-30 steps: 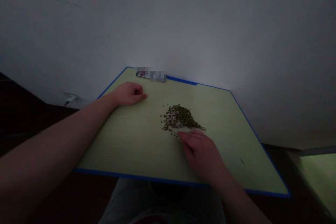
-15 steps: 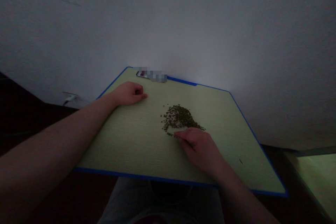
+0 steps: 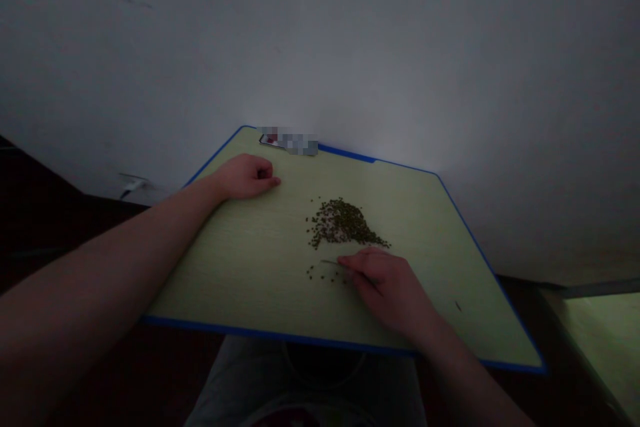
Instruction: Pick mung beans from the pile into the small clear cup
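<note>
A pile of small greenish beans, with paler grains showing among them on the left, lies mid-table. My right hand is just in front of the pile, its fingers pinched on a thin narrow strip; its exact kind is too small to tell. Several loose beans lie scattered below the strip, apart from the pile. Curled into a loose fist, my left hand rests on the table to the pile's upper left, with nothing visible in it.
The pale yellow table has a blue edge and stands against a grey wall. A phone-like object, partly blurred, lies at the back edge. A small dark sliver is at the right. A dark round container sits below the front edge.
My right hand has moved slightly toward me and to the right with the strip. Several beans that were beside the strip near the pile now lie spread out nearer to me. My left hand has stayed put.
</note>
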`<state>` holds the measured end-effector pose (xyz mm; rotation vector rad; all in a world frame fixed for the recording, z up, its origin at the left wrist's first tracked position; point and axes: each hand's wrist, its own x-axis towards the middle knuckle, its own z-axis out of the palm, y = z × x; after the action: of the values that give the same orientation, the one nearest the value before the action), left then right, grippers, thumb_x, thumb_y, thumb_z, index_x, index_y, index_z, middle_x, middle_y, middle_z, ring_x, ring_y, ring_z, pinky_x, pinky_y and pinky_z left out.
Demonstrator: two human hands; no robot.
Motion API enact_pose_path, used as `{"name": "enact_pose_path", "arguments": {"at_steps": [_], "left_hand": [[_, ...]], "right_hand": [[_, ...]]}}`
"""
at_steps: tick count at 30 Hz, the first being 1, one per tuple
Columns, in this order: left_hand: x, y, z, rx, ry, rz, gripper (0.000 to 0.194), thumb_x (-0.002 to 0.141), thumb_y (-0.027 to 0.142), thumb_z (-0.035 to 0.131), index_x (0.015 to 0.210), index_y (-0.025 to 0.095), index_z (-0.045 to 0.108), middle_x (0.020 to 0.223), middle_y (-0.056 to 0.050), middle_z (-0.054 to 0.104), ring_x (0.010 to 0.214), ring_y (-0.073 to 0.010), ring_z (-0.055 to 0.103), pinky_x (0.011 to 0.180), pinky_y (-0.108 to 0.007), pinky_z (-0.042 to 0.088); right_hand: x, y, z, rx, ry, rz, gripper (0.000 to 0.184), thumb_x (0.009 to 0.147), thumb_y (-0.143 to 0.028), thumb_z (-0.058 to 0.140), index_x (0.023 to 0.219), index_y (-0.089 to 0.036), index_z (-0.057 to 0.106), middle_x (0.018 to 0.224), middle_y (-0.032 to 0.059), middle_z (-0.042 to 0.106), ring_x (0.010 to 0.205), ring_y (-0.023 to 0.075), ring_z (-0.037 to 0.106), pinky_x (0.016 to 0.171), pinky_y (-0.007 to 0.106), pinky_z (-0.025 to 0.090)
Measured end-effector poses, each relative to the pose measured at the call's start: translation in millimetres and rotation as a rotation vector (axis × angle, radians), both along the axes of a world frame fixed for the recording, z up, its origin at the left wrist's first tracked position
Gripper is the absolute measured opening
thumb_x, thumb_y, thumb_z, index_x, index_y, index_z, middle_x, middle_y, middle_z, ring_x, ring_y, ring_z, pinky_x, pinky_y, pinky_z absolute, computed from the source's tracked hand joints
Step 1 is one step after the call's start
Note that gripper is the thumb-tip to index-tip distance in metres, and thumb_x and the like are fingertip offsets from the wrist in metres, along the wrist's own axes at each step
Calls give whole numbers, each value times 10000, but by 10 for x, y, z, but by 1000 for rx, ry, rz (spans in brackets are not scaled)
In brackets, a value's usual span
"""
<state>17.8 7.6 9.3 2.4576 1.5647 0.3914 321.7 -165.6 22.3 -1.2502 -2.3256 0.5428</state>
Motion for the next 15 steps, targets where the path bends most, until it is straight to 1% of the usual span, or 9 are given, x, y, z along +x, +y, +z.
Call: {"name": "enact_pose_path", "arguments": {"at_steps": [5,11,13,15], "left_hand": [[-9,12,-15,6,-21,-11,388,789,528,486,662,174,582,577,-2,542,546,-122,444,543,-267,290],[-16,26,-31,23,-17,-10,387,790,531,493,668,175,584,589,-9,558,546,-123,452,542,-268,289],[-15,25,-29,18,-17,-5,386,786,530,496,676,172,592,588,-10,553,548,-126,451,545,-273,288],[-12,22,-27,9,-18,-4,384,783,525,496,684,169,602,586,-11,549,551,-128,446,552,-278,287]], "right_hand": [[-95,71,23,-32,-46,82,310,901,-156,488,1103,-187,720,869,52,746,806,174,660,761,320,512],[-161,19,59,-85,-48,144,315,908,-158,480,1102,-217,720,869,34,750,810,162,662,741,296,513],[-122,-16,82,-88,-48,98,307,916,-174,480,1106,-218,718,876,31,750,807,164,670,739,301,520],[-35,-58,96,-88,-37,-6,291,919,-204,495,1109,-224,714,922,29,754,832,173,684,766,320,531]]}}
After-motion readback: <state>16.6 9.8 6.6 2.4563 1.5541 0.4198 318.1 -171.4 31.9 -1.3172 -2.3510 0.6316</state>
